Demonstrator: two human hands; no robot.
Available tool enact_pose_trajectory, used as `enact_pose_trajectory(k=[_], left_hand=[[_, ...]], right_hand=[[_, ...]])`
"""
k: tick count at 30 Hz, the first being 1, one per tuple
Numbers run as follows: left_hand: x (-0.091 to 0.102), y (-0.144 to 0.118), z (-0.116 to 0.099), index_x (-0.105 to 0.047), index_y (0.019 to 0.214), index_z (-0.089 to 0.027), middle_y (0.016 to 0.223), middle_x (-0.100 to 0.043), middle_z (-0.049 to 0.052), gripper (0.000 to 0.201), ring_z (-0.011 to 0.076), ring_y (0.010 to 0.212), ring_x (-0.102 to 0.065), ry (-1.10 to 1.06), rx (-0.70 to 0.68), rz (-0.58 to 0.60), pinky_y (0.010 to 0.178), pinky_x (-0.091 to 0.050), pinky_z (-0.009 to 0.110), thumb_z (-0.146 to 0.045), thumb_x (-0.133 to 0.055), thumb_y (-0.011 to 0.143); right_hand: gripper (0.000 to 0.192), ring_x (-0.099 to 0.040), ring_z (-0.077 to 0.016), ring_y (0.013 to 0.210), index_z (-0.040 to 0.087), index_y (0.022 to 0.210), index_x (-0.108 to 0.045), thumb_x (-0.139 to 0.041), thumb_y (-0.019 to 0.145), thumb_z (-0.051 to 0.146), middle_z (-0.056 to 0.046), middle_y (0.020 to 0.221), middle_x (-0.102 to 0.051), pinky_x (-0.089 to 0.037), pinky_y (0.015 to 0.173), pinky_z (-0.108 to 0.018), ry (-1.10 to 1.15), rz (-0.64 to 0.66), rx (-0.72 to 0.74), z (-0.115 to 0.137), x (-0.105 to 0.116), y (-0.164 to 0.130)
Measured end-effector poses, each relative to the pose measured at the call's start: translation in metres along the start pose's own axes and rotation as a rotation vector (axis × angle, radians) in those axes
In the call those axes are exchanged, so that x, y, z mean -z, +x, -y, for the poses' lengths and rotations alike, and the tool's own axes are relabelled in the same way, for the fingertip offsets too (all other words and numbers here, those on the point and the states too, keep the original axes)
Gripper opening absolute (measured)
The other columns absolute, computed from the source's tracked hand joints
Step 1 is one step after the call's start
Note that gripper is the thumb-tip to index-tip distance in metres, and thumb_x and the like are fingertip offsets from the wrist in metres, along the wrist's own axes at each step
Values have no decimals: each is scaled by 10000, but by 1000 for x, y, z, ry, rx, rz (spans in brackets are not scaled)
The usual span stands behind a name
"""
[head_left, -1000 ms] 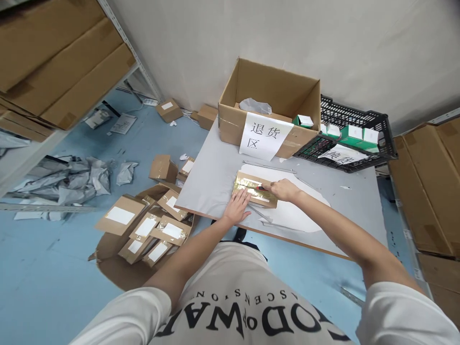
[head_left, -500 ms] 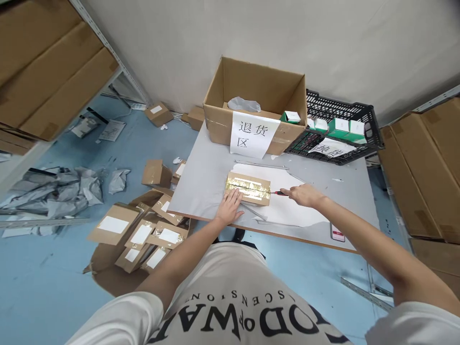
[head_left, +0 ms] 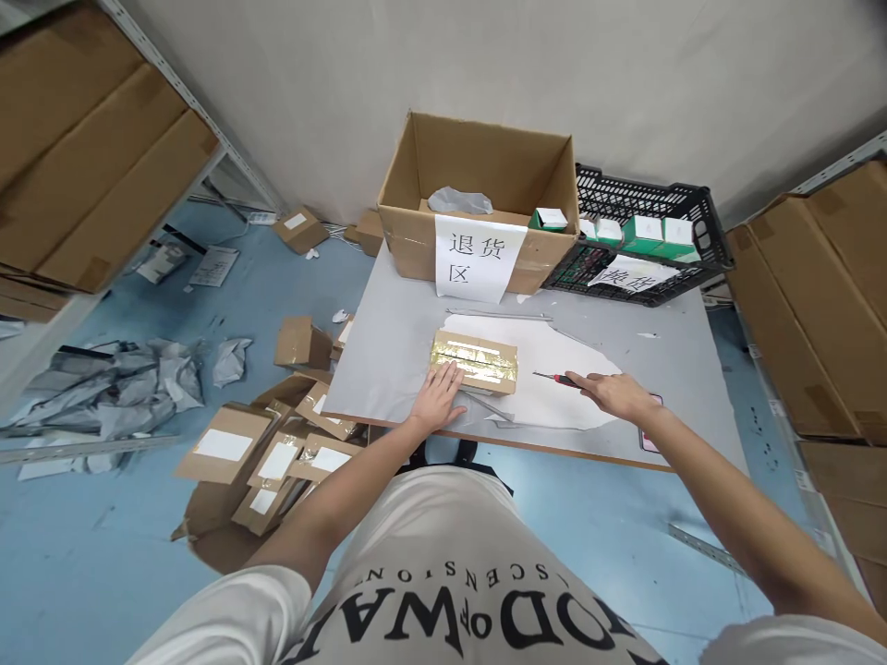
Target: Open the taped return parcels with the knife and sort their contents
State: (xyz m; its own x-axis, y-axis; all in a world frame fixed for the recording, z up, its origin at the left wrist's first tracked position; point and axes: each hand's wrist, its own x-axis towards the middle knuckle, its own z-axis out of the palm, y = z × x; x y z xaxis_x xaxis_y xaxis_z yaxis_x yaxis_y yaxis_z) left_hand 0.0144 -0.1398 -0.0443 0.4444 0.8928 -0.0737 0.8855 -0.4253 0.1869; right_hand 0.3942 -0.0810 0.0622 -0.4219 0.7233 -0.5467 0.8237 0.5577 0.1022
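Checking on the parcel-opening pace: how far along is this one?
Not visibly done: the taped parcel on the table looks closed, tape across its top. In hand: the left hand rests flat against its near edge, and the right hand has a grip on a red-handled cutter clear of the parcel. Left: lifting the flaps, and the labelled parcels on the floor.

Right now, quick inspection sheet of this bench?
Surface: grey table, a white sheet spread on it.
Job's things: taped parcel on the sheet; red-handled cutter to its right.
Clutter: labelled parcels and grey mailer bags on the floor.
Hands: left hand flat against the parcel's near edge; right hand on the cutter's handle.
Cables: nothing seen.
Surroundings: open carton with a paper sign, black crate holding green boxes, shelving with flattened cardboard on both sides.
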Motion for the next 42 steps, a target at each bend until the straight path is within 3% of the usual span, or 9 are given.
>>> enact_pose_trajectory(k=[6, 8, 11, 14, 18, 23, 42], left_hand=[[11, 2, 0, -298, 1428, -148, 1493, -296, 137, 662, 288, 1390, -217, 26, -18, -10, 1086, -229, 443, -473, -428, 867], [19, 6, 2, -367, 1388, -176, 1458, -361, 130, 585, 285, 1355, -289, 30, -24, -11, 1051, -278, 436, -447, -428, 873], [33, 19, 6, -425, 1335, -197, 1391, -438, 130, 574, 292, 1292, -371, 19, -27, -25, 1035, -293, 432, -475, -492, 837], [44, 44, 11, -363, 1373, -166, 1422, -383, 158, 820, 317, 1321, -313, 6, -61, -34, 1085, -219, 443, -599, -597, 717], [48, 82, 17, -161, 1452, -90, 1506, -197, 212, 1258, 375, 1385, -144, 13, -100, 80, 1114, -95, 505, -712, -685, 492], [39, 99, 22, -102, 1464, -114, 1507, -188, 215, 1332, 392, 1385, -134, 9, -146, 229, 1101, -84, 539, -700, -706, 432], [34, 97, 29, -176, 1428, -133, 1390, -349, 219, 1243, 398, 1285, -287, -79, -185, 134, 1061, -135, 562, -666, -711, 441]], right_hand=[[495, -630, -229, 826, 313, 1412, -346, -354, 920, 369, -84, 1053, -669, -410, 595, -282, 310, -162, -195, 20, -40, -6], [506, -631, -221, 806, 289, 1401, -382, -395, 903, 384, -83, 1024, -679, -444, 624, -291, 518, -248, -245, 31, -57, -4], [565, -599, -160, 606, 234, 1409, -379, -446, 877, 415, -49, 851, -682, -482, 594, -291, 972, -358, -271, 50, -81, 2], [656, -516, -111, 455, 193, 1422, -351, -500, 841, 458, -33, 785, -653, -454, 453, -261, 1398, -428, -274, 70, -97, 11], [738, -513, -98, 445, 195, 1429, -336, -559, 796, 500, -45, 821, -643, -406, 383, -232, 1688, -449, -223, 88, -101, 23], [735, -510, -87, 451, 228, 1421, -352, -577, 785, 519, -25, 818, -633, -397, 384, -220, 1797, -436, -164, 94, -97, 39], [749, -498, -92, 420, 233, 1421, -351, -609, 772, 504, -8, 755, -621, -381, 367, -225, 1862, -358, -122, 95, -95, 52]])
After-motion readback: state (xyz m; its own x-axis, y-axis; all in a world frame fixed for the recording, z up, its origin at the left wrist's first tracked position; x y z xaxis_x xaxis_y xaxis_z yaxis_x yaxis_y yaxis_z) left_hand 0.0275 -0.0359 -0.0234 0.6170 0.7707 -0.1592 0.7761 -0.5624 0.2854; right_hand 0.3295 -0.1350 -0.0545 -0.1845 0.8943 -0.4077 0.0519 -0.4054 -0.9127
